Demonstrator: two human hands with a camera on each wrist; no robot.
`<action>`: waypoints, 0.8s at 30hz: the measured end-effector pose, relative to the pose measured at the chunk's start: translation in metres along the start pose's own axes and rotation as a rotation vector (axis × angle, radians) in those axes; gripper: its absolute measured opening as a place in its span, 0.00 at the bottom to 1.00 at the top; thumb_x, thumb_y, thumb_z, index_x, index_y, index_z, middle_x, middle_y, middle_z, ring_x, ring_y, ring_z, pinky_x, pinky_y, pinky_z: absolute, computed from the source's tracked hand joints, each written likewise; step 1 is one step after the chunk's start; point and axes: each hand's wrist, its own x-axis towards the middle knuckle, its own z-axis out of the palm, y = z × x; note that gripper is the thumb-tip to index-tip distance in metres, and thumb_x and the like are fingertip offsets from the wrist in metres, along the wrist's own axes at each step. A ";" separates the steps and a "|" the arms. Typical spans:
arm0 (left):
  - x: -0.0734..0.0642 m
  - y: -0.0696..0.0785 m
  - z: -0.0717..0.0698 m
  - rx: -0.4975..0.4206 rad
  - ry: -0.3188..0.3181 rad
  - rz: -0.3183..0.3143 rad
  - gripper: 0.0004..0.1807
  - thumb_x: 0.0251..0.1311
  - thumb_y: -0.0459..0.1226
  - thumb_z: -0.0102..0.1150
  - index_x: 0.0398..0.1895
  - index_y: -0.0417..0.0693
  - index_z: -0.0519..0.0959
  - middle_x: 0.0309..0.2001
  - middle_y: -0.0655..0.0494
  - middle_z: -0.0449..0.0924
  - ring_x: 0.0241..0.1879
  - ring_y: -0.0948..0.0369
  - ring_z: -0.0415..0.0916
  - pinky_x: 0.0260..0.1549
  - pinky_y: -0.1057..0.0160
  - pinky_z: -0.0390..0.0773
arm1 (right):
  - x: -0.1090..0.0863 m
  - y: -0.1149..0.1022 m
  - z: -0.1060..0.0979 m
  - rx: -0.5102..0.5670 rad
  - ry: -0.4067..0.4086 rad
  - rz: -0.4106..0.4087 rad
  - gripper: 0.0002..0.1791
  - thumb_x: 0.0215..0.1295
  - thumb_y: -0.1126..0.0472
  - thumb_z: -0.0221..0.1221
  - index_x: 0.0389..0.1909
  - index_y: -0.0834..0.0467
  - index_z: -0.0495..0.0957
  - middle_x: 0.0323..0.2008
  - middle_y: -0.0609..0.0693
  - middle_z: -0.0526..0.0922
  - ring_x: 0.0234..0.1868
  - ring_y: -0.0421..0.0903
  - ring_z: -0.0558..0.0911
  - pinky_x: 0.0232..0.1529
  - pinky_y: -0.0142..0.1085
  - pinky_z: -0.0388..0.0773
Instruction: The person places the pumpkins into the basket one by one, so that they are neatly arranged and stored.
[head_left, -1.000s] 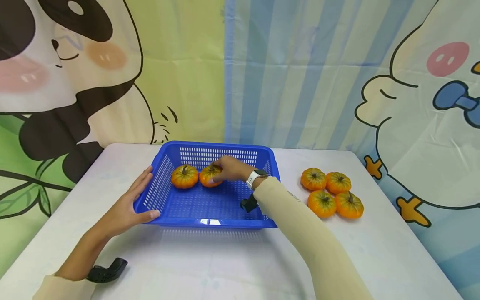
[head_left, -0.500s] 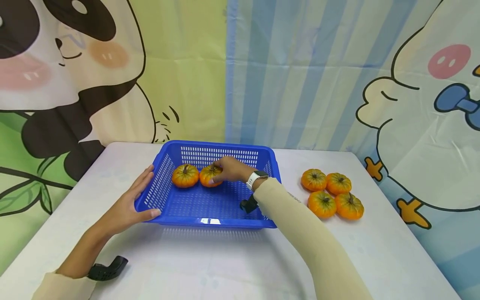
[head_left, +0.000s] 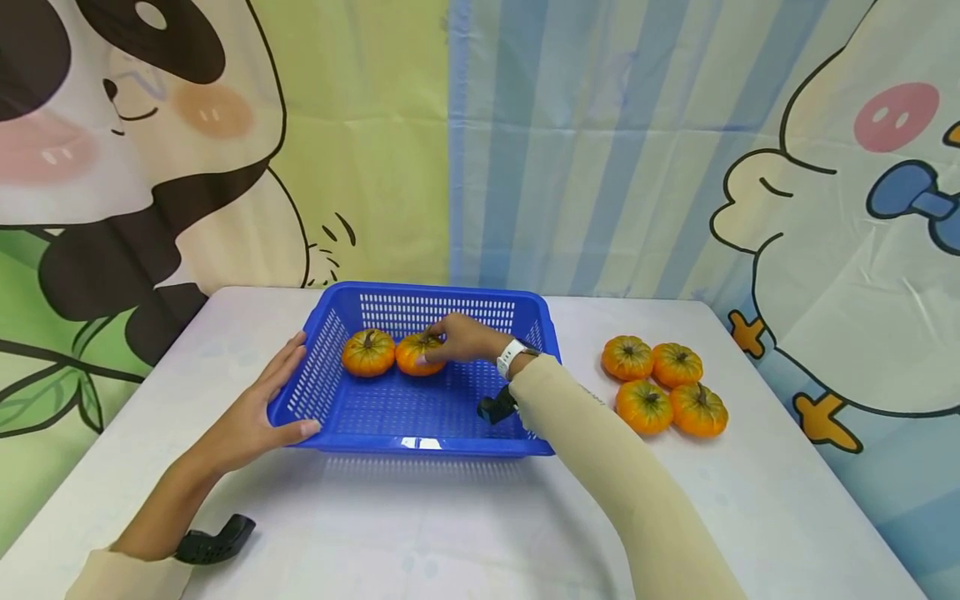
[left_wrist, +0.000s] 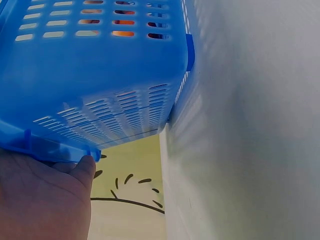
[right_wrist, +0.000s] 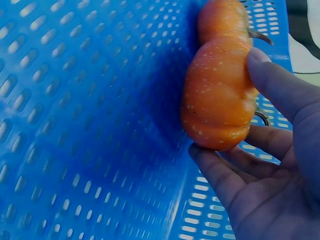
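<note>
Inside a blue plastic basket [head_left: 420,417], two small orange-green pumpkins sit side by side near the back left. My right hand [head_left: 468,337] holds the right-hand pumpkin [head_left: 416,357]. In the right wrist view the thumb lies on that pumpkin's [right_wrist: 217,100] top side, and fingertips [right_wrist: 200,152] meet its lower edge. The other pumpkin [head_left: 367,354] touches it on the left, its stem upright. My left hand [head_left: 251,421] rests along the basket's left rim, fingers extended on the outside and thumb at the front corner. In the left wrist view the hand [left_wrist: 45,195] lies against the rim.
Several more pumpkins [head_left: 645,407] stand in a tight cluster on the white table [head_left: 480,533], right of the basket. A patterned curtain [head_left: 585,150] hangs close behind the table's back edge. My right forearm crosses the basket's front right corner.
The held pumpkin has shifted slightly left against its neighbour, and my right wrist has turned a little. My left hand and the basket stay where they were.
</note>
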 end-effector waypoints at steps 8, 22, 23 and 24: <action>-0.001 0.000 0.000 -0.012 0.004 -0.003 0.55 0.53 0.39 0.67 0.79 0.52 0.42 0.78 0.60 0.32 0.74 0.41 0.36 0.56 0.25 0.55 | -0.003 -0.002 0.000 0.029 -0.004 0.029 0.31 0.59 0.59 0.68 0.62 0.65 0.74 0.50 0.54 0.82 0.44 0.44 0.77 0.48 0.31 0.75; -0.001 0.000 0.001 0.006 0.012 -0.006 0.55 0.52 0.40 0.67 0.79 0.51 0.43 0.78 0.59 0.33 0.73 0.38 0.38 0.54 0.25 0.57 | -0.003 -0.006 -0.003 0.006 0.045 0.057 0.42 0.59 0.54 0.68 0.72 0.59 0.62 0.63 0.57 0.72 0.61 0.50 0.73 0.62 0.39 0.69; -0.001 0.000 0.001 0.005 0.012 -0.004 0.55 0.52 0.40 0.67 0.79 0.52 0.43 0.78 0.59 0.33 0.73 0.38 0.38 0.54 0.25 0.57 | -0.004 -0.008 -0.004 0.005 0.048 0.054 0.42 0.60 0.53 0.68 0.72 0.59 0.62 0.64 0.57 0.72 0.62 0.50 0.72 0.63 0.39 0.69; -0.001 0.000 0.001 0.004 0.012 -0.004 0.55 0.52 0.40 0.67 0.79 0.52 0.42 0.78 0.59 0.33 0.73 0.38 0.38 0.54 0.25 0.57 | -0.004 -0.009 -0.004 0.005 0.051 0.052 0.42 0.60 0.53 0.68 0.72 0.59 0.62 0.64 0.57 0.72 0.63 0.50 0.72 0.63 0.40 0.69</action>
